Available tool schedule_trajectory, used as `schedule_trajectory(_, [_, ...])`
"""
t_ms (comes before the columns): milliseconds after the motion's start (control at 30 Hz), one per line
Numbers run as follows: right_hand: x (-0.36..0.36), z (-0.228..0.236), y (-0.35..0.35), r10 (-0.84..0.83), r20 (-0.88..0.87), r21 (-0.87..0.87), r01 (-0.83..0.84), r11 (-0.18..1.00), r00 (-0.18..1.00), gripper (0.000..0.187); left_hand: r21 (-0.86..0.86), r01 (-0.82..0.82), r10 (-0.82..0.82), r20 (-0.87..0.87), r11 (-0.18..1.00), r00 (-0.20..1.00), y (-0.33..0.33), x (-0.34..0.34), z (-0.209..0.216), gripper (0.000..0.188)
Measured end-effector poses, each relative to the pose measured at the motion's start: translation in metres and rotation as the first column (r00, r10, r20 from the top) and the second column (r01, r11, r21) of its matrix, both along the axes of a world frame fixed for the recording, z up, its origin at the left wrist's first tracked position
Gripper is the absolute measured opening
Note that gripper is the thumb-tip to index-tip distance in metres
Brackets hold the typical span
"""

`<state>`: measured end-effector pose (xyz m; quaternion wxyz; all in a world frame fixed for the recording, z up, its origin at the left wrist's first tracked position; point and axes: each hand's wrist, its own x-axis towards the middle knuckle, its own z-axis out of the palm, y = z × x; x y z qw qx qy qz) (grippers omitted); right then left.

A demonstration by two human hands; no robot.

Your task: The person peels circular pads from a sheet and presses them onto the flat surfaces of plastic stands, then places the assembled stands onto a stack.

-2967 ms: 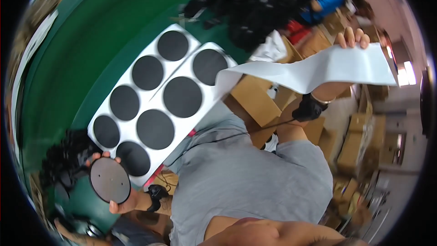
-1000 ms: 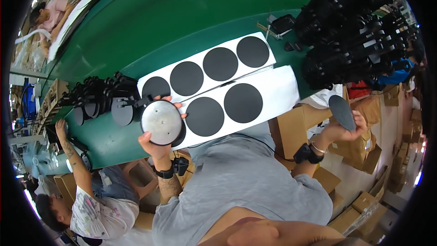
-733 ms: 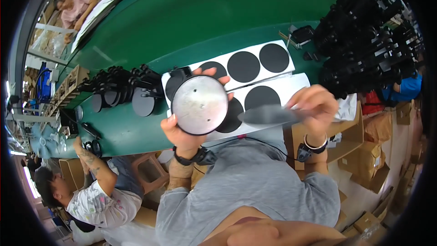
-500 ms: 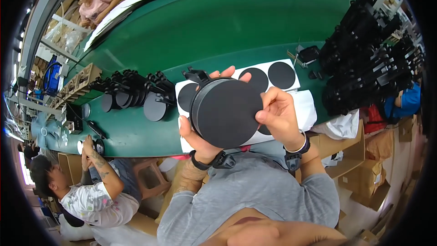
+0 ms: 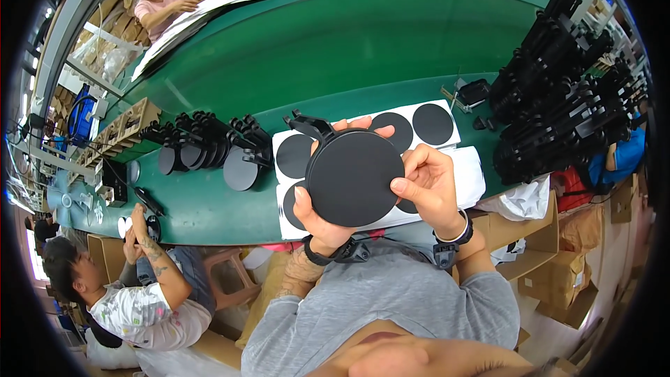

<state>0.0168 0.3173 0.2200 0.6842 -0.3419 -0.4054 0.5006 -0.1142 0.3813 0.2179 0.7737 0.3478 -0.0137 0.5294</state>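
My left hand (image 5: 322, 227) is closed round a black round stand base (image 5: 325, 135) from below and behind, its fingertips showing over the far rim. A short black bracket (image 5: 310, 126) sticks out at the base's upper left. A flat black round pad (image 5: 356, 178) covers the face toward me, nearly in line with the rim. At the pad's right edge, my right hand (image 5: 429, 185) has its thumb and fingertips closed on it. Beneath my hands lies a white sheet (image 5: 310, 180) with several black round pads (image 5: 433, 124).
Several black stands with round bases (image 5: 242, 169) stand left of the sheet on the green bench (image 5: 188, 216). A tall heap of black stands (image 5: 551, 126) is at the right. One co-worker (image 5: 139, 300) sits at left; another (image 5: 164, 3) reaches over white sheets beyond the bench.
The base has turned more squarely toward me, and its side wall is less visible. The pad's edge now sits closer to the rim. The far co-worker has stretched an arm across the white sheets.
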Motion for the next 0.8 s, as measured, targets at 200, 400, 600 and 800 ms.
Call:
schedule_trajectory(200, [-0.002,0.006,-0.003,-0.04,0.061,0.003,0.04,0.999,0.997,0.017,-0.007,-0.009,0.009,-0.023,1.0,1.0,-0.004,0.001,0.004,0.087])
schedule_trajectory(400, [0.003,0.007,0.0,-0.06,0.098,-0.029,0.063,0.998,0.993,0.017,-0.021,-0.041,0.038,-0.108,0.999,0.993,-0.006,0.001,0.008,0.084])
schedule_trajectory(600, [0.006,0.012,0.007,-0.09,0.156,-0.091,0.105,0.99,0.984,0.016,0.126,-0.08,0.094,-0.108,0.989,0.99,0.001,0.002,0.001,0.083])
schedule_trajectory(800, [0.0,0.016,0.018,-0.293,0.569,-0.034,0.378,0.925,0.768,0.021,0.2,-0.221,0.253,-0.154,0.955,0.955,-0.004,0.009,-0.016,0.083])
